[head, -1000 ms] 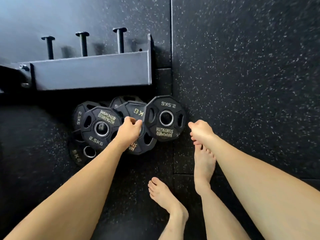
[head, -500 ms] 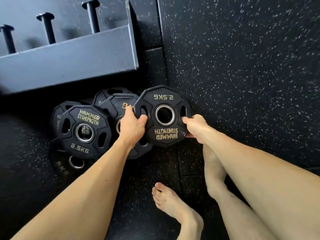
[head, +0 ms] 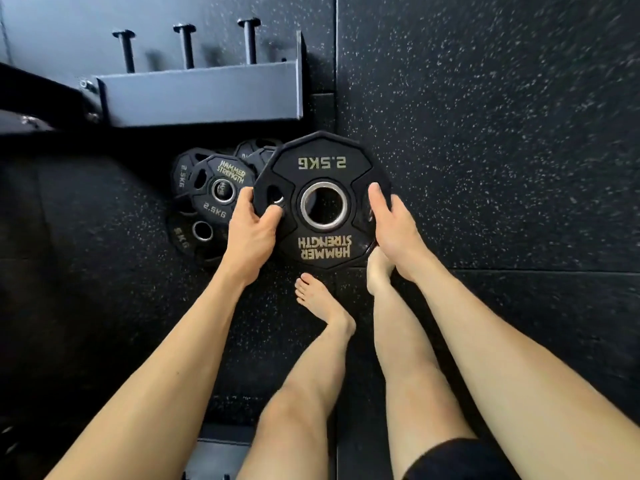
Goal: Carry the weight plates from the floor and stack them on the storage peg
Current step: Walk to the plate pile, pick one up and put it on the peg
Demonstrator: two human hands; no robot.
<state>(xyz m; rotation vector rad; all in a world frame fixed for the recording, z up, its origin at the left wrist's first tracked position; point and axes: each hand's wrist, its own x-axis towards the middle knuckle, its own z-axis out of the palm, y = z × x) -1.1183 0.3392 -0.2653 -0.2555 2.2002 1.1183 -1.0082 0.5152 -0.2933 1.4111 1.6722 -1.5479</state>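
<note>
Item: black rubber-coated 2.5 kg weight plate [head: 323,174], steel-ringed bore facing up, gripped at opposite rims by left hand [head: 251,233] and right hand [head: 391,226]. Black steel storage pegs [head: 250,41] lie ahead-left, nearer the left hand.

Five black weight plates were visible: one 2.5 kg Hammer Strength plate [head: 322,168] was gripped by two hands, the left hand [head: 251,233] and the right hand [head: 393,226], and four other plates [head: 211,188] lay overlapped on the speckled rubber floor [head: 502,150]. Three storage pegs [head: 185,46] stood on one grey steel rack [head: 201,95]. Two bare feet [head: 320,299] showed below.
</note>
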